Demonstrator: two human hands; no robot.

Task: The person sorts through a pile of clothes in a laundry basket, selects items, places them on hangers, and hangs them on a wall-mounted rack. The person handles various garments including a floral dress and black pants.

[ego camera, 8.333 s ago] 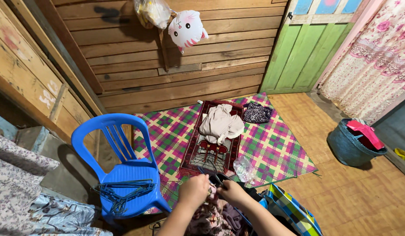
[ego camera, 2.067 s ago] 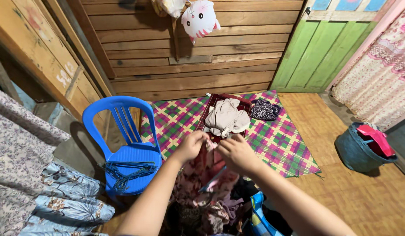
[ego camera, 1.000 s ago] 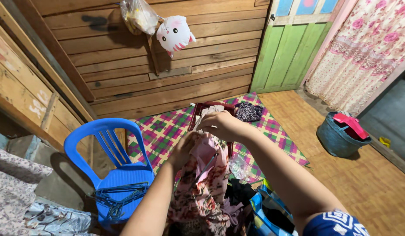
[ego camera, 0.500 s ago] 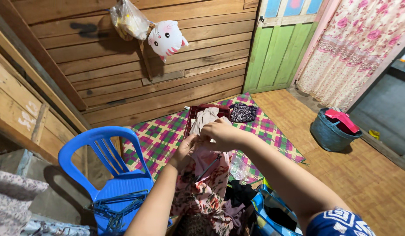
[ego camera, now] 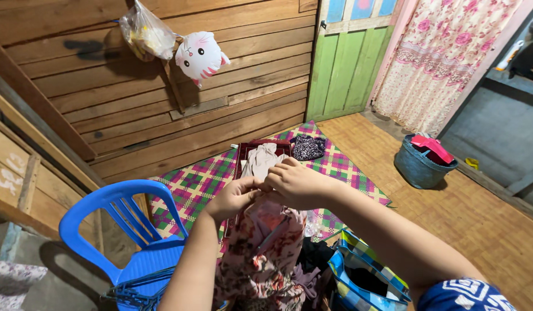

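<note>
Left hand and right hand, grips pinched shut on floral garment top edge; cloth hangs straight down, blue chair left.

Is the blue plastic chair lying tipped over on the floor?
No, the blue chair stands upright beside the left hand.

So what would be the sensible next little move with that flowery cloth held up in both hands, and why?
Probably spread the hands apart to open out the top edge. Both the left hand and right hand pinch the floral garment close together, so it hangs bunched and creased above the plaid mat, beside the blue chair.
</note>
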